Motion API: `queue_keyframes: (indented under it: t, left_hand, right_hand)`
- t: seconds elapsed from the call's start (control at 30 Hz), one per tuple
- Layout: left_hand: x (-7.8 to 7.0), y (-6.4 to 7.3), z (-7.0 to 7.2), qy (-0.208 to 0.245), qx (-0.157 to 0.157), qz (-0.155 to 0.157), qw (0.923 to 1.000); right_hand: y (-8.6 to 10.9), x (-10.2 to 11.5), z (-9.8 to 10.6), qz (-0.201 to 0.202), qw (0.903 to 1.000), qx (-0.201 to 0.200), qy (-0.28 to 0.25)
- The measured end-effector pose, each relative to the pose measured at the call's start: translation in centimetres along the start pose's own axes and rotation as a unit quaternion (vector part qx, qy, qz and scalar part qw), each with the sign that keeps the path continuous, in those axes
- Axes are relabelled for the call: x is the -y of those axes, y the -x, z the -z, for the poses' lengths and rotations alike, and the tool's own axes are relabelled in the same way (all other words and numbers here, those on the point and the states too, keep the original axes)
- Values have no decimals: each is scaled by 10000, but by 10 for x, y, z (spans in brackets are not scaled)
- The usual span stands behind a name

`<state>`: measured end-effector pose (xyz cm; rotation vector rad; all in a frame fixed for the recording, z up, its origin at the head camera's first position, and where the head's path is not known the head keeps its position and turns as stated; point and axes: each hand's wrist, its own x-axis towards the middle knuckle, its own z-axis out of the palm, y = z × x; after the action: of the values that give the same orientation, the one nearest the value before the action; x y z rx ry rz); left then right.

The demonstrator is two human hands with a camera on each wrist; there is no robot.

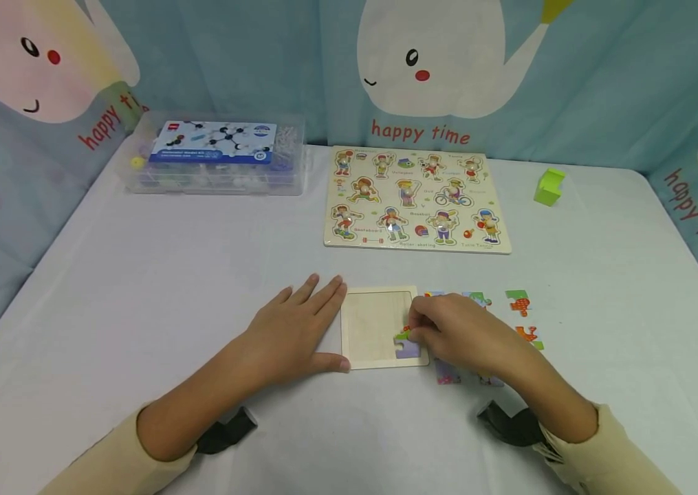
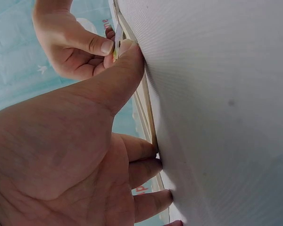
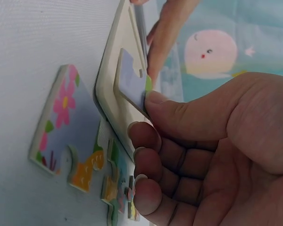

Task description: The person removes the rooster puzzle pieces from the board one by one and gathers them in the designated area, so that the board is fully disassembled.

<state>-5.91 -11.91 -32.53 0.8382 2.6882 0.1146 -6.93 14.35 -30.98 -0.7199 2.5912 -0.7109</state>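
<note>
A light wooden puzzle tray (image 1: pixel 376 330) with a raised rim lies flat on the table. My left hand (image 1: pixel 296 337) rests at its left edge, fingers straight and spread, the thumb at the near left corner. Over the tray's right side, my right hand (image 1: pixel 456 330) pinches a lilac and green puzzle piece (image 3: pixel 132 77) between thumb and fingers. In the right wrist view that piece is tilted above the tray's inner face. Several loose pieces lie right of the tray, some partly hidden under my right hand; one lilac piece (image 3: pixel 68 113) bears a pink flower.
Behind the tray lies a wooden board (image 1: pixel 417 199) with sports figures. A clear plastic case (image 1: pixel 212 179) with a blue label stands at the back left, and a small green block (image 1: pixel 549 187) at the back right. Loose puzzle pieces (image 1: pixel 518 302) lie beyond my right wrist.
</note>
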Motion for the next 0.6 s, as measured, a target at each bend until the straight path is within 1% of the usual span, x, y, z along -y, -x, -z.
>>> queue_keyframes:
  t: [0.17, 0.23, 0.43, 0.6]
  left_hand:
    - [0, 0, 0, 17, 6, -10, 10000]
    - [0, 0, 0, 28, 15, -12, 10000]
    - [1, 1, 0, 34, 34, 1, 10000]
    - [0, 0, 0, 28, 31, 12, 10000]
  right_hand:
    - [2, 0, 5, -223, 9995, 23, -204]
    - [3, 0, 8, -229, 9995, -9, -226]
    - [8, -2, 20, -74, 9997, -184, -116]
    - [15, -10, 26, -228, 9994, -160, -199]
